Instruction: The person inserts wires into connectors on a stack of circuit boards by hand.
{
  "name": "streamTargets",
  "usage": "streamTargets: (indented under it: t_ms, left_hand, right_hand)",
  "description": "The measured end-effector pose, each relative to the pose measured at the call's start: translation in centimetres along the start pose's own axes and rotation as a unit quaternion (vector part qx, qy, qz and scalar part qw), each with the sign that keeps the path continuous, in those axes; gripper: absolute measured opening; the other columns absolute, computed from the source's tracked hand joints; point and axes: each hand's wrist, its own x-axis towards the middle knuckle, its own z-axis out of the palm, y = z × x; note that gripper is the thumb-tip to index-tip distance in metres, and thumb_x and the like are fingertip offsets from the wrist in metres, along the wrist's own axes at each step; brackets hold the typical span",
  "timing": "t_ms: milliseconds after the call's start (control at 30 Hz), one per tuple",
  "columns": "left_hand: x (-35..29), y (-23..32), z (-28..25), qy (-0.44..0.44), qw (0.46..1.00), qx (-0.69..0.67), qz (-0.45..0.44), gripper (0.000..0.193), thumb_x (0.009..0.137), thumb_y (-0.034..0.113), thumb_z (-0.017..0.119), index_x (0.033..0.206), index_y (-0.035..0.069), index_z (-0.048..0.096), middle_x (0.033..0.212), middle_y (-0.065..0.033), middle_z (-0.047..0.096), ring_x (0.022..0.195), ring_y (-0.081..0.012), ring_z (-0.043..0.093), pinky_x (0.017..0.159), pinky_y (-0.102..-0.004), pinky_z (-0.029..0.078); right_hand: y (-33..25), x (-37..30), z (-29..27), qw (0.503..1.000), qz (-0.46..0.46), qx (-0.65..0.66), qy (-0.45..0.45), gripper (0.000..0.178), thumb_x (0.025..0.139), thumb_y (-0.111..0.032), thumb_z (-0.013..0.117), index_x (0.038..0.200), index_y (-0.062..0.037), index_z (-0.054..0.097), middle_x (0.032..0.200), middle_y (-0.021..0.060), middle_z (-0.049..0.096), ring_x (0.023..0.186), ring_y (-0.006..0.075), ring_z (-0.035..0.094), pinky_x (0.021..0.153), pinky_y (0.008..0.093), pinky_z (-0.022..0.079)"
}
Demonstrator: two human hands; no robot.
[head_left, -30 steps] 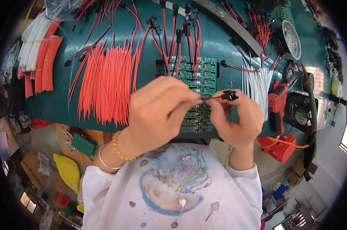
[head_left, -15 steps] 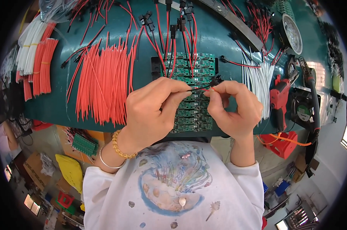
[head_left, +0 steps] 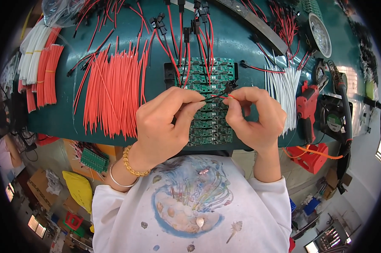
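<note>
Over the green circuit board panel (head_left: 211, 126), both of my hands pinch the leads of one red-and-black connector cable (head_left: 215, 97). My left hand (head_left: 167, 116) has thumb and forefinger closed on the black lead. In my right hand (head_left: 258, 116), the fingertips close on the red lead. The cable's black plug (head_left: 230, 87) sticks up just above the right fingertips. Several other red-and-black cables (head_left: 186, 55) stand from the upper part of the panel, their black plugs pointing away from me. The lead tips between my fingers are too small to make out.
Loose red wires (head_left: 112, 92) lie left of the panel, white wires (head_left: 285, 99) to the right. Farther right are a red glue gun (head_left: 307, 103), a black fan (head_left: 334, 120) and a soldering iron (head_left: 344, 101). A long metal bar (head_left: 258, 25) crosses the back.
Both hands have shifted slightly left. The red lead now stretches straighter between the fingers, and the black plug tilts a little differently. The panel has moved slightly left.
</note>
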Motion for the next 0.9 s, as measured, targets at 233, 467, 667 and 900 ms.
streamTargets:
  t_ms: [233, 467, 667, 900]
  left_hand:
    - [0.5, 0.1, 0.6, 0.019, 1.0, 0.015, 0.013, 0.006, 0.081, -0.002, 0.069, 0.083, -0.001, 0.064, 0.07, -0.0097, 0.063, 0.056, -0.0141, 0.062, 0.048, -0.0248, 0.045]
    - [0.8, 0.7, 1.0, 0.02, 0.997, 0.044, -0.059, 0.013, 0.082, 0.003, 0.071, 0.076, -0.001, 0.06, 0.058, -0.0053, 0.06, 0.047, -0.0077, 0.057, 0.043, -0.0229, 0.042]
    - [0.8, 0.5, 1.5, 0.025, 0.996, 0.062, -0.059, 0.014, 0.083, 0.003, 0.071, 0.076, 0.0, 0.06, 0.056, -0.0036, 0.057, 0.045, -0.0049, 0.052, 0.042, -0.0208, 0.039]
    - [0.6, 0.8, 1.5, 0.019, 0.993, 0.092, -0.066, 0.014, 0.082, 0.004, 0.073, 0.075, 0.001, 0.061, 0.058, -0.0036, 0.059, 0.046, -0.0054, 0.052, 0.042, -0.0217, 0.038]
  right_hand:
    - [-0.6, 0.7, 0.2, 0.998, 0.057, 0.015, -0.023, 0.011, 0.076, 0.004, 0.07, 0.085, -0.0001, 0.066, 0.072, 0.0045, 0.066, 0.055, 0.0084, 0.057, 0.048, 0.0208, 0.041]
    - [3.8, 2.1, -4.1, 0.927, 0.043, -0.364, -0.078, 0.014, 0.076, -0.003, 0.068, 0.09, -0.0054, 0.068, 0.075, 0.0057, 0.06, 0.063, 0.021, 0.059, 0.056, 0.0319, 0.047]
    - [5.3, 1.9, -4.0, 0.919, -0.004, -0.374, -0.127, 0.009, 0.075, -0.005, 0.068, 0.083, -0.0043, 0.065, 0.075, 0.007, 0.057, 0.071, 0.024, 0.06, 0.059, 0.0362, 0.049]
    - [5.3, 2.0, -4.1, 0.944, 0.006, -0.322, -0.07, 0.01, 0.076, -0.005, 0.07, 0.085, -0.0045, 0.067, 0.073, 0.0068, 0.059, 0.064, 0.0236, 0.059, 0.056, 0.0342, 0.047]
